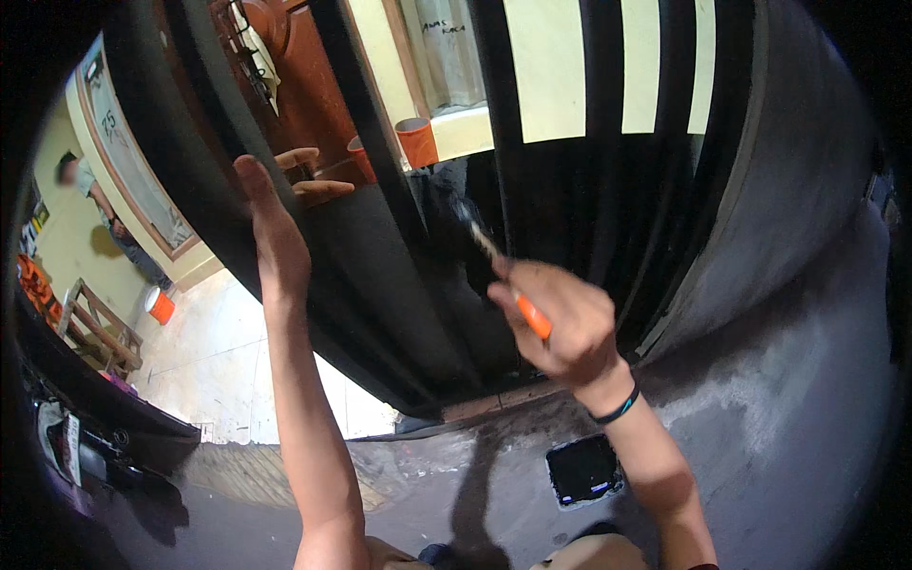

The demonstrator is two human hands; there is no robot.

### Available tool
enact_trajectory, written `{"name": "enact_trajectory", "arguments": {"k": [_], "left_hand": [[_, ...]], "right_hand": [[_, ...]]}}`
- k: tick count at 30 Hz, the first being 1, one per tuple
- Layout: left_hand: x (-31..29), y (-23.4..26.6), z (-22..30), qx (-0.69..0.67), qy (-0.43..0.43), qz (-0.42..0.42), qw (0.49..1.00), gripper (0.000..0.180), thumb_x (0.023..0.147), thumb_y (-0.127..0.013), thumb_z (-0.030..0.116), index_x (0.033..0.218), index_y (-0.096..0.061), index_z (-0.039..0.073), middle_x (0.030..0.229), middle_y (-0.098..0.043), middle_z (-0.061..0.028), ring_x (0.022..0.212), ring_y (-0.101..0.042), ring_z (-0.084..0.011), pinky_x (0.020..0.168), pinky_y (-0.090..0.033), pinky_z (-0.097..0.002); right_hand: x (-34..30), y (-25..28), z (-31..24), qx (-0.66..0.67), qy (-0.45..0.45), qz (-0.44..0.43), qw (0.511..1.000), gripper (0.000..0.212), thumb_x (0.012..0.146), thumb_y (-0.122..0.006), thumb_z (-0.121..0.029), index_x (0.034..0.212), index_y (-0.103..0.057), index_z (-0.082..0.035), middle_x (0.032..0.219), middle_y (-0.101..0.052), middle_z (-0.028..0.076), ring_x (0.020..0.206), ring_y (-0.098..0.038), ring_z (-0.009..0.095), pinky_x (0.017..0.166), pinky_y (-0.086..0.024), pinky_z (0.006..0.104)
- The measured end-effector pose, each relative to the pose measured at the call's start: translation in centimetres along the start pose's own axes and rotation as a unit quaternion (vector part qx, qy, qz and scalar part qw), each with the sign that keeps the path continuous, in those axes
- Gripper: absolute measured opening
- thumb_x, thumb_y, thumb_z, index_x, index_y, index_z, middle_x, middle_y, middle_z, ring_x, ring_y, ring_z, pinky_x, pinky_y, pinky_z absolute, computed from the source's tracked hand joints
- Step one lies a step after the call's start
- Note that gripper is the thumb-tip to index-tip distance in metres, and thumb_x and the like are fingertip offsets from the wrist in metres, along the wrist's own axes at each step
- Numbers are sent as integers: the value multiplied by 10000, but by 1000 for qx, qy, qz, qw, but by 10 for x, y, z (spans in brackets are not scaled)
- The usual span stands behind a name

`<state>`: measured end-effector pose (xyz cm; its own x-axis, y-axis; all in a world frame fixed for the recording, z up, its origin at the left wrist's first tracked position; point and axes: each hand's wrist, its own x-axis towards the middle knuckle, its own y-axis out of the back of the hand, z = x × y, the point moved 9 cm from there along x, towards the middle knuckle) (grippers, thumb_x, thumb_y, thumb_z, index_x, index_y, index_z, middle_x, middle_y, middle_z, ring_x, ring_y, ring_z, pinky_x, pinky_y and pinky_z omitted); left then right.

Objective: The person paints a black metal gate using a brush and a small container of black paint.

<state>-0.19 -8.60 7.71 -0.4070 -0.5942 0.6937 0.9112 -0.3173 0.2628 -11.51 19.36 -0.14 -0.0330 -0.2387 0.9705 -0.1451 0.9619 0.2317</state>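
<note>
Your right hand (560, 323) is closed around a paintbrush (483, 240), pinching it between thumb and fingers. The brush slants through your grip: its orange handle (534, 317) shows on the near, left side of your fist, while the pale bristle end sticks out beyond your fingertips, up and to the left, at the black lower panel of the gate (608, 218). The bristles are blurred, so you cannot tell for certain whether they touch the panel. A glossy patch lies right by them.

Your left hand (282, 242) is well apart from the brush, to its left, at a dark upright bar (223, 104) of the gate. Your thumb points up on the near side and fingers show past the bar's right edge, spread from each other; how firmly they grip, you cannot tell.

Behind the gate, an orange bucket (416, 142) stands just above the bristle end. A dark band (617, 407) circles your right wrist, and a black square (581, 468) with a pale edge lies below, left of your forearm.
</note>
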Motion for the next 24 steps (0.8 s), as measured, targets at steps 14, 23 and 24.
{"name": "enact_trajectory", "arguments": {"k": [14,23,24], "left_hand": [[-4,-2,0,-16,42,13,999,1249,910,-59,1002,1381,-701,39,1136,-798,-239,1298,-699,-343,1302,-253,-615],[1,-5,-8,-25,32,-13,999,1321,876,-42,1036,1367,-702,2,1175,-768,-276,1246,-733,-359,1224,-401,-573],[2,-5,-6,-14,10,-9,1000,1318,881,-44,1031,1372,-700,0,1210,-760,-280,1252,-731,-367,1218,-409,-571]], "right_hand": [[-14,-29,-24,-116,115,-132,978,359,882,-886,-139,1186,-768,12,1016,-785,180,912,-806,298,790,-679,365],[-73,-26,-25,45,38,-264,963,238,923,-843,-134,1095,-744,-2,1017,-781,135,871,-782,300,778,-652,387],[-63,-25,-21,38,37,-266,963,239,922,-843,-120,1108,-752,-2,1017,-786,128,887,-781,317,800,-650,401]]}}
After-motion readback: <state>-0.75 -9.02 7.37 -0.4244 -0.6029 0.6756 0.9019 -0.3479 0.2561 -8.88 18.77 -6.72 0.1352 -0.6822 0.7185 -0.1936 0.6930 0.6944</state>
